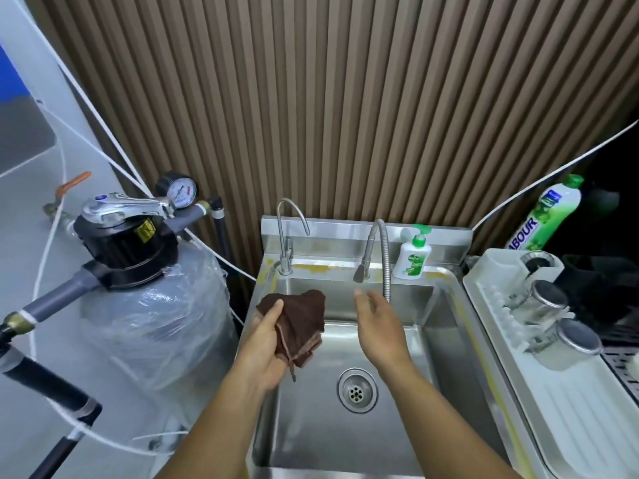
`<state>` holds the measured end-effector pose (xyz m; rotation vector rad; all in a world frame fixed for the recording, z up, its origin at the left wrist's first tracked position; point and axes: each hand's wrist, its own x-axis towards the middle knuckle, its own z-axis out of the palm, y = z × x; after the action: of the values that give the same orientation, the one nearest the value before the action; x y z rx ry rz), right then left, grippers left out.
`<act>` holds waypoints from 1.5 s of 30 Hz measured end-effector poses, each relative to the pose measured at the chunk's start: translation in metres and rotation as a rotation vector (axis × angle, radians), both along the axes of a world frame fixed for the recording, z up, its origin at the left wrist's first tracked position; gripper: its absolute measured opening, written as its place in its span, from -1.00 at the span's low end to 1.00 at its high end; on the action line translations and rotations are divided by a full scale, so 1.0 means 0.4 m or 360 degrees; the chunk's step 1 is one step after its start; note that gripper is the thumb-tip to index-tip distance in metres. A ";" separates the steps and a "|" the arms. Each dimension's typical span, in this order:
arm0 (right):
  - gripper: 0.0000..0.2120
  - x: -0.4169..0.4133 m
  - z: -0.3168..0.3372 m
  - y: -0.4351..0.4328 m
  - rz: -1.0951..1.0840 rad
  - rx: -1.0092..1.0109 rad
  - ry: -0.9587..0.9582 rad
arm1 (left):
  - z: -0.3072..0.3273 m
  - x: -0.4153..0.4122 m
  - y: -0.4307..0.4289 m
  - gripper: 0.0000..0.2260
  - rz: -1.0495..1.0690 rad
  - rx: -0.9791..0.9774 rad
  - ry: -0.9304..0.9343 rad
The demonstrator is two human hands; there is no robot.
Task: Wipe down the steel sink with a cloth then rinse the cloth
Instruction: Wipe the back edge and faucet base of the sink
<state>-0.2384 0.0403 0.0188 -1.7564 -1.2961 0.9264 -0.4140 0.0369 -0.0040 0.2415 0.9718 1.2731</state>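
A bunched brown cloth (301, 323) hangs over the left part of the steel sink (446, 340); my left hand (264, 344) grips it from the left with thumb and fingers curled round the folds. My right hand (378, 326) hovers above the basin with relaxed fingers, holding nothing, just below the flexible faucet (375, 243) and its spout. No water is running. The round drain (357, 390) lies bare in the basin's floor between my forearms.
A thin gooseneck tap (287, 233) stands at the sink's back left, a soap pump bottle (413, 255) at the back right. A plastic-wrapped filter tank (148, 305) with hoses is left. A white drainer tray (570, 392) with glasses and a green bottle (548, 212) are right.
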 end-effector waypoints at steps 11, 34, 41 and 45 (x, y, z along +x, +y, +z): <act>-0.19 0.398 0.021 0.163 -0.0543 -0.0029 -0.0224 | -0.059 0.148 0.146 -0.60 0.0110 -0.0251 0.0207; -0.30 0.481 0.002 0.281 -0.0603 -0.0010 -0.0484 | -0.095 0.179 0.332 -0.78 0.0277 -0.0150 0.0243; -0.21 0.180 -0.048 0.348 0.0079 -0.0114 -0.1052 | -0.089 0.159 0.472 -0.79 0.0264 -0.0108 0.0229; -0.15 0.093 -0.094 0.465 0.0153 -0.0243 -0.0936 | -0.095 0.161 0.541 -0.86 0.0387 -0.0048 0.0216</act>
<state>-0.2012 0.2264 -0.0189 -2.2019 -1.7212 0.5832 -0.3494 0.2531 -0.0420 0.1919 1.1623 1.4766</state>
